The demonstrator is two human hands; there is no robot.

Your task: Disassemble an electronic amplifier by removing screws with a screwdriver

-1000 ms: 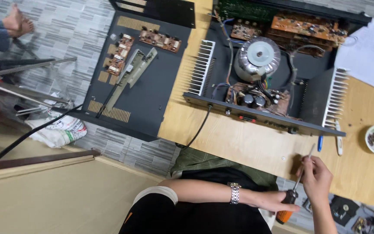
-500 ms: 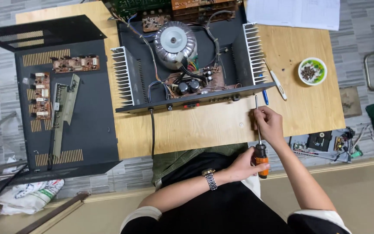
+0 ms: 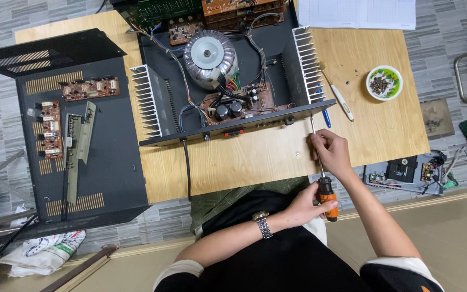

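Left hand (image 3: 304, 204) wrapped round screwdriver (image 3: 322, 178) handle for turning; right hand (image 3: 331, 153) pinches shaft, steadying tip at amplifier (image 3: 233, 116) corner

Orange-handled screwdriver (image 3: 324, 178) near upright, tip at amplifier chassis (image 3: 233, 125) front corner.

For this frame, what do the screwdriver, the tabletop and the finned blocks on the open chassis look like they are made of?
Long screwdriver: thin bright shaft, probably steel; orange and black grip, looks like plastic or rubber, held by the left hand, with the right hand on the shaft.
Light tabletop: wood or plywood, visible grain, matte.
Finned blocks: pale silvery ribs, likely bare aluminium.
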